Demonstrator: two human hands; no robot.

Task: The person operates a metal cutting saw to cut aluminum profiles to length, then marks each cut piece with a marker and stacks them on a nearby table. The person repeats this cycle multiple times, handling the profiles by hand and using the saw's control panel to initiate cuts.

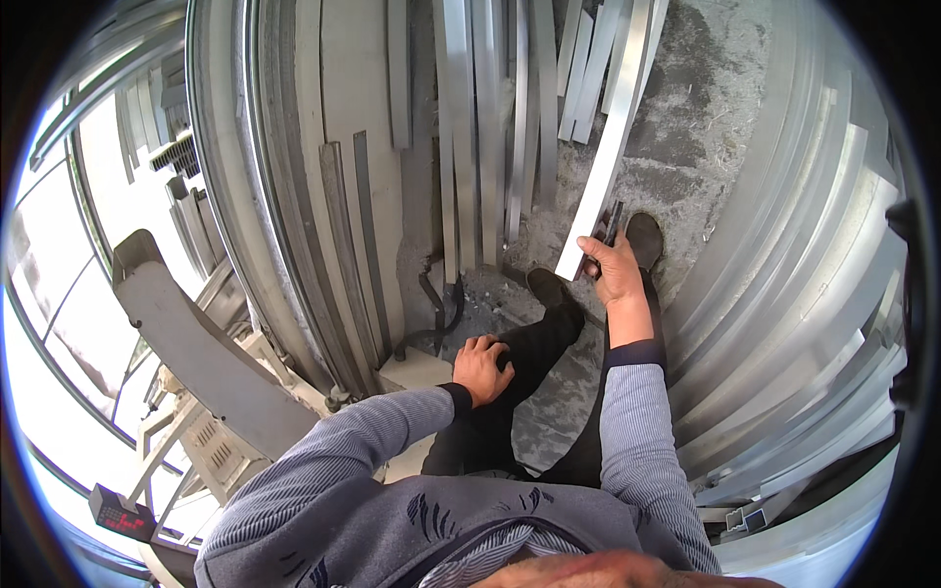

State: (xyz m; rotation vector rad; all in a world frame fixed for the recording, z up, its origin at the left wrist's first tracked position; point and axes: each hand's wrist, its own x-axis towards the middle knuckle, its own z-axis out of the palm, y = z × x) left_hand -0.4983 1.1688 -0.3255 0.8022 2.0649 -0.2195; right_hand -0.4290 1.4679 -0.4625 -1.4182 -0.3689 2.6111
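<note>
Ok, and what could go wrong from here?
The right hand holds the long pale profile near its end while the left hand rests on the left leg, so the far part might swing and scrape the nearby strips. The right hand also has a slim dark object, which could slip. The black hose or cable near the left shoe could catch a foot.

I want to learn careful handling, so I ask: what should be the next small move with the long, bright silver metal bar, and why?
Probably, bring the left hand over to steady the long, bright silver metal bar. The left hand rests apparently free on the dark-trousered leg, while the right hand is at the bar's near end and holds a slim dark object.
</note>
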